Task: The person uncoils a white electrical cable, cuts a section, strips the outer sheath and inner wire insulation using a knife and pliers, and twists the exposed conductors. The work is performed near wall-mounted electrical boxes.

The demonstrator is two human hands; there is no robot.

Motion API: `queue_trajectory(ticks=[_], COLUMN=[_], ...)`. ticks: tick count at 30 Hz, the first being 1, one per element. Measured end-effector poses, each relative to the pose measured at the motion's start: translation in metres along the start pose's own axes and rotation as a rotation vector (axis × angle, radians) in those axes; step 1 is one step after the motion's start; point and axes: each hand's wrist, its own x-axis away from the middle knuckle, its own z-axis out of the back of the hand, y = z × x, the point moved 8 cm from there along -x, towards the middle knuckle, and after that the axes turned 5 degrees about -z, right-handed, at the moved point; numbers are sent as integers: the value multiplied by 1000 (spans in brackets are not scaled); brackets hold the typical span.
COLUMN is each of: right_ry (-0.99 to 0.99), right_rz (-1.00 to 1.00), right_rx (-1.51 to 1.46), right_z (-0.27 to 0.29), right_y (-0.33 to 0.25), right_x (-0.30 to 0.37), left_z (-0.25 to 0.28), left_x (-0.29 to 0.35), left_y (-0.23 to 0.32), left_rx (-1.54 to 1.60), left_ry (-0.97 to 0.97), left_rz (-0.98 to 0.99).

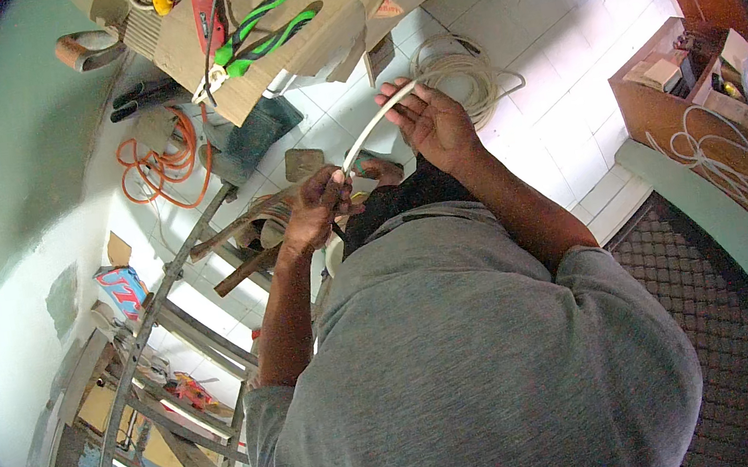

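Note:
A length of white cable (367,130) bows between my two hands in front of my body. My left hand (319,208) is closed around its lower end, thumb pressed on top. Higher and to the right, my right hand (441,130) is turned palm up. The cable passes across its fingers near the thumb, and the other fingers are loosely curled. Beyond my right hand, a loose coil of pale cable (467,79) lies on the tiled floor; whether it joins the held piece I cannot tell.
Green-handled pliers (258,36) and a red tool (206,15) rest on a cardboard box (309,29) ahead. An orange cord (185,159) lies at left, near a metal ladder-like frame (164,289). At right stands a wooden box (648,93) of tools, with white cable (734,167) hanging over it.

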Motion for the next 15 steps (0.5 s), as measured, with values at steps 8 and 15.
queue_trajectory(ticks=[8, 15], right_ry=[258, 77], right_rz=[-75, 292], right_rx=[434, 1103], right_z=[7, 16], right_y=[25, 25], right_x=[-18, -36], left_z=[3, 3], left_x=[-9, -47], left_y=[-22, 3], left_rx=[-212, -162], left_ry=[-231, -234], left_rz=[-94, -228])
